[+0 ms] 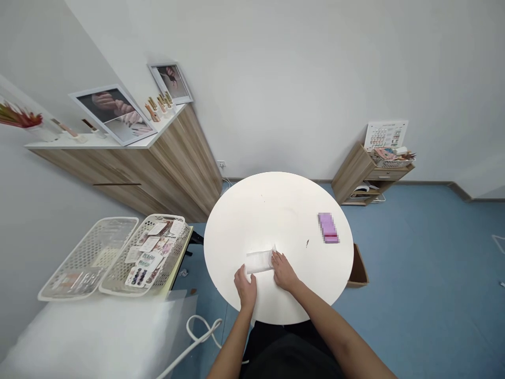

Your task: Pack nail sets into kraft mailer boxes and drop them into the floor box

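Note:
A small clear plastic packet (258, 260) lies near the front of the round white table (256, 210). My left hand (246, 285) rests on the table at the packet's near left corner, fingers curled against its edge. My right hand (283, 269) touches the packet's right end with fingers pressed down on it. A pink blurred object (328, 227) lies on the table to the right, and a tiny dark item (307, 242) sits between it and my right hand.
Two white mesh baskets (118, 255) stand at the left, one holding several nail sample cards. A wooden cabinet (158, 158) with framed pictures lines the left wall. A small wooden shelf unit (369, 173) stands at the back right. A white cable (197, 331) lies on the blue floor.

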`<state>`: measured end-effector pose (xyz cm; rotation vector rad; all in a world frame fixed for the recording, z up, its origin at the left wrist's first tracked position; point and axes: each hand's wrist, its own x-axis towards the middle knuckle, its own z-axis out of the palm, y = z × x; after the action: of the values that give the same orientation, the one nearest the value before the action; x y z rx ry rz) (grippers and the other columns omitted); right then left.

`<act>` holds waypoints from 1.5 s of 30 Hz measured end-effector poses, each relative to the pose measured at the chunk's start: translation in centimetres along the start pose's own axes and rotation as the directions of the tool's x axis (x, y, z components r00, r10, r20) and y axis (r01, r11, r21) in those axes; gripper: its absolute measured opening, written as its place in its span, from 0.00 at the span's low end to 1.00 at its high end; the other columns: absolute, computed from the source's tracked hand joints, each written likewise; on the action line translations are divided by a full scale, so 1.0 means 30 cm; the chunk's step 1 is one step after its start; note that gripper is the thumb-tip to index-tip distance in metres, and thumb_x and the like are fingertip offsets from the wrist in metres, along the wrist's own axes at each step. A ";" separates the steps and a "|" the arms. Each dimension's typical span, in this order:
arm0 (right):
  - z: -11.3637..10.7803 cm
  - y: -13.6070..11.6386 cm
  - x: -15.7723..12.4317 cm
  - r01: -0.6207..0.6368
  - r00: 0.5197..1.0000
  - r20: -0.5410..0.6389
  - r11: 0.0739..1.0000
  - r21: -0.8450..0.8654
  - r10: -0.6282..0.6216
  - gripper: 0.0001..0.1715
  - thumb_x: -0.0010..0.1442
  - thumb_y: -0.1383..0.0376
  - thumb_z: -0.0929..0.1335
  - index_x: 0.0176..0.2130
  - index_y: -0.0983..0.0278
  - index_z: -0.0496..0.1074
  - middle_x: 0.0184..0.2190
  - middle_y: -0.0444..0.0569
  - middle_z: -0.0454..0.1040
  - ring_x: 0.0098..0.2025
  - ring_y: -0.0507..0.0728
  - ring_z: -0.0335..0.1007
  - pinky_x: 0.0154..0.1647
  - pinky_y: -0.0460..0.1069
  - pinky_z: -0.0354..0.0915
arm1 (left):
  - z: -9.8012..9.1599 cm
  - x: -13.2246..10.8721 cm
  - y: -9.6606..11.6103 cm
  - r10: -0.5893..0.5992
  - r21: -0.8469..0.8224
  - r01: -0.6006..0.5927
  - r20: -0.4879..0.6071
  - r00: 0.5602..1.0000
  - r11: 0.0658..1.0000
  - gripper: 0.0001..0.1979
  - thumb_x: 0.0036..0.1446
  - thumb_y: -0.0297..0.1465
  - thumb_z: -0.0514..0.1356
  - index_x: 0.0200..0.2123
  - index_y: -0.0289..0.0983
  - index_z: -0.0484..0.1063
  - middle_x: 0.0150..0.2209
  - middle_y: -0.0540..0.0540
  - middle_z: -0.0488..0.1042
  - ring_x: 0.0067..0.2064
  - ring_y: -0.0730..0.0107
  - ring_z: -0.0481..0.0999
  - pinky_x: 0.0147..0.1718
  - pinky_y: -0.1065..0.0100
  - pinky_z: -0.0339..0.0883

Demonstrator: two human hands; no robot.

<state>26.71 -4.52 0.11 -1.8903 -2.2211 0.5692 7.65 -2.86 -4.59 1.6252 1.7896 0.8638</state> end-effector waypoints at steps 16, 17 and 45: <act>-0.059 0.051 0.058 -0.022 0.989 0.149 0.996 0.088 0.008 0.34 0.52 0.71 0.63 0.59 0.66 0.63 0.68 0.59 0.53 0.68 0.64 0.47 0.66 0.66 0.43 | 0.117 0.135 0.116 -0.423 -0.447 0.445 0.154 0.893 0.776 0.12 0.55 0.39 0.59 0.35 0.36 0.75 0.32 0.43 0.78 0.36 0.62 0.79 0.39 0.58 0.74; -0.061 0.058 0.054 -0.017 0.988 0.157 0.996 0.090 0.002 0.35 0.53 0.71 0.63 0.60 0.65 0.62 0.68 0.58 0.52 0.68 0.65 0.47 0.67 0.66 0.42 | 0.123 0.125 0.132 -0.403 -0.452 0.427 0.155 0.902 0.783 0.13 0.54 0.40 0.60 0.35 0.36 0.76 0.34 0.42 0.78 0.38 0.61 0.79 0.40 0.57 0.74; 0.044 0.132 -0.022 0.266 0.957 -0.136 0.962 0.059 -0.256 0.42 0.53 0.79 0.56 0.66 0.73 0.50 0.64 0.62 0.58 0.68 0.62 0.48 0.65 0.64 0.55 | 0.082 0.041 0.180 0.471 0.371 -0.710 0.554 0.687 0.599 0.33 0.55 0.19 0.51 0.64 0.41 0.57 0.67 0.43 0.57 0.65 0.57 0.59 0.58 0.53 0.57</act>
<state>29.94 -4.91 -2.57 -1.5171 -2.2798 0.4678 12.83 -1.14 -1.95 2.6784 1.2226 0.1694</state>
